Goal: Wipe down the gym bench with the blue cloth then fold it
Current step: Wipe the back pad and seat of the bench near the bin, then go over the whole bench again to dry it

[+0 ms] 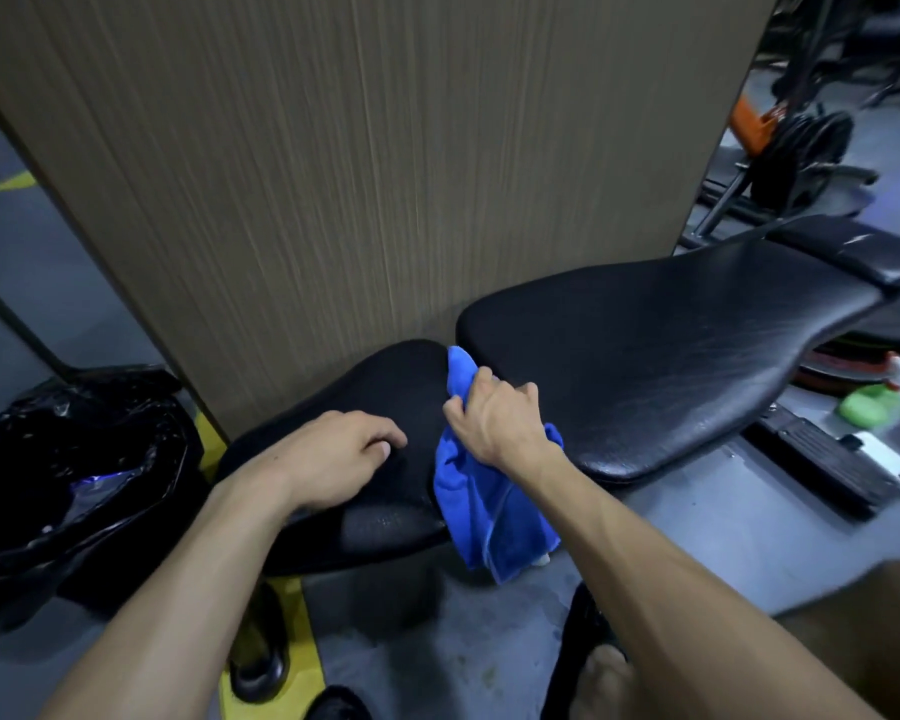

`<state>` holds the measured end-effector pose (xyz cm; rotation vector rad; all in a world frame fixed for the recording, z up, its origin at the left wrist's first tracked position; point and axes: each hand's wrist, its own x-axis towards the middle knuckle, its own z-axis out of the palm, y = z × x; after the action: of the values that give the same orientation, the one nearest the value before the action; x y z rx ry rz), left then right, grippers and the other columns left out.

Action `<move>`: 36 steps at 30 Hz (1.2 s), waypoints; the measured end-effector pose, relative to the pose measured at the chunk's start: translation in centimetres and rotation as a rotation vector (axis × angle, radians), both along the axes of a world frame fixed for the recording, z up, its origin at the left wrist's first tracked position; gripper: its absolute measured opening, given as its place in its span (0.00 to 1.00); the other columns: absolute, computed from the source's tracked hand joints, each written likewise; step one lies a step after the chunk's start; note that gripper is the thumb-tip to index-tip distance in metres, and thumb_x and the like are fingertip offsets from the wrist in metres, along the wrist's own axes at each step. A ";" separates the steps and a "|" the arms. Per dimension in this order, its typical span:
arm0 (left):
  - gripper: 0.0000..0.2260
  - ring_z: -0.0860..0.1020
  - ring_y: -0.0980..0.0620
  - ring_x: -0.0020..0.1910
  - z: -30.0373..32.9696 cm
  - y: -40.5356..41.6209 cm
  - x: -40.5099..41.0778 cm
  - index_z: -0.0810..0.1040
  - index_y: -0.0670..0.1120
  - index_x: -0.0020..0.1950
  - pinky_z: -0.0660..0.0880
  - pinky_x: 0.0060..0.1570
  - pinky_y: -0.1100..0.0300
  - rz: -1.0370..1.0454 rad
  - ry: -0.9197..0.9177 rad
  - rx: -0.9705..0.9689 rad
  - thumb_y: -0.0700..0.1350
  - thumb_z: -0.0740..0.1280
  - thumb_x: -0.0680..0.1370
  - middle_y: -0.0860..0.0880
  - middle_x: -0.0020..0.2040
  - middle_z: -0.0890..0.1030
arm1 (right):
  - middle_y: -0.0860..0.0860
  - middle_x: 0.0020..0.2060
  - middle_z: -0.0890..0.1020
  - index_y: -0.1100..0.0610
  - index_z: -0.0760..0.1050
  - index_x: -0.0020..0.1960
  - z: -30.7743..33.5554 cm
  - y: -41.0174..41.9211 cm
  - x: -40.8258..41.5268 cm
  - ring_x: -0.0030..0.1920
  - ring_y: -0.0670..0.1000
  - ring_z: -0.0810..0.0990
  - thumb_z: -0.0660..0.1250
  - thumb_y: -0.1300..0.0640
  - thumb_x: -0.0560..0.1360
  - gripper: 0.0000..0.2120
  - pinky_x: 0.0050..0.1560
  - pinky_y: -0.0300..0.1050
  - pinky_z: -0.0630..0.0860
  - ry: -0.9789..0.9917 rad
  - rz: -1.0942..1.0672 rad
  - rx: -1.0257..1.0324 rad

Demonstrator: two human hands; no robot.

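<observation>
The black padded gym bench has a long back pad on the right and a smaller seat pad nearer me. My right hand is shut on the blue cloth at the gap between the two pads. The cloth's upper end pokes out above my fingers and most of it hangs down past the seat pad's edge. My left hand lies palm down on the seat pad, fingers loosely curled, holding nothing.
A wood-grain panel stands right behind the bench. A bin lined with a black bag sits at the left. Weight plates and a rack are at the back right. A green object lies on the floor at right.
</observation>
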<state>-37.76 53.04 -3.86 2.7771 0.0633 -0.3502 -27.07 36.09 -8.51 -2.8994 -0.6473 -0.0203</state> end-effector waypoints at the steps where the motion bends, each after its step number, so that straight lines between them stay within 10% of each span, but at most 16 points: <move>1: 0.14 0.75 0.53 0.68 0.1 -0.1 -0.1 0.79 0.56 0.67 0.69 0.68 0.56 -0.001 0.000 -0.003 0.47 0.59 0.84 0.56 0.67 0.80 | 0.56 0.49 0.78 0.62 0.71 0.56 -0.2 -0.6 -0.7 0.43 0.59 0.76 0.52 0.51 0.81 0.16 0.52 0.54 0.64 0.003 -0.027 0.032; 11: 0.14 0.77 0.56 0.63 0.7 -1.7 -1.3 0.79 0.57 0.65 0.71 0.62 0.59 -0.023 -0.001 -0.053 0.47 0.60 0.84 0.57 0.64 0.81 | 0.52 0.44 0.67 0.55 0.73 0.48 -2.4 -5.3 -6.5 0.32 0.55 0.70 0.56 0.59 0.80 0.08 0.38 0.47 0.59 -0.065 -0.115 0.040; 20: 0.14 0.77 0.54 0.65 0.5 -3.1 -1.5 0.79 0.56 0.67 0.70 0.65 0.58 -0.070 -0.005 -0.037 0.46 0.60 0.84 0.55 0.65 0.81 | 0.51 0.33 0.79 0.57 0.74 0.39 -5.7 -10.5 -10.9 0.39 0.54 0.76 0.60 0.57 0.77 0.10 0.36 0.44 0.71 0.528 -0.703 1.328; 25: 0.14 0.77 0.54 0.64 0.4 -4.1 0.2 0.79 0.56 0.66 0.71 0.65 0.57 -0.079 -0.050 -0.026 0.46 0.60 0.84 0.56 0.64 0.81 | 0.64 0.50 0.85 0.66 0.77 0.61 -8.4 -14.4 -12.0 0.43 0.60 0.86 0.56 0.57 0.80 0.18 0.38 0.52 0.84 0.998 -1.020 2.074; 28: 0.14 0.77 0.55 0.64 0.2 -5.3 1.6 0.79 0.57 0.65 0.71 0.66 0.56 -0.102 -0.091 -0.034 0.46 0.60 0.84 0.56 0.64 0.82 | 0.63 0.52 0.85 0.66 0.75 0.64 -8.4 -14.5 -10.5 0.45 0.60 0.86 0.56 0.56 0.82 0.18 0.40 0.58 0.84 1.041 -1.064 2.275; 34: 0.13 0.78 0.53 0.64 -0.5 -6.6 3.4 0.79 0.58 0.64 0.73 0.65 0.52 -0.126 -0.077 0.001 0.48 0.60 0.83 0.57 0.63 0.82 | 0.55 0.17 0.71 0.60 0.66 0.37 -4.6 -9.4 -5.8 0.15 0.50 0.70 0.49 0.66 0.79 0.13 0.15 0.34 0.66 0.933 -1.245 2.363; 36: 0.13 0.78 0.53 0.64 -0.6 -6.6 3.8 0.79 0.58 0.64 0.73 0.65 0.52 -0.127 -0.084 0.013 0.48 0.60 0.84 0.57 0.63 0.81 | 0.57 0.22 0.75 0.61 0.69 0.40 -5.5 -8.7 -5.1 0.17 0.53 0.74 0.49 0.67 0.77 0.12 0.15 0.37 0.69 0.960 -1.236 2.303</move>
<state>-34.01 46.43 -4.43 2.8121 -0.1320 -0.2643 -32.16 27.41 -14.00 -0.4180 0.8774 0.2392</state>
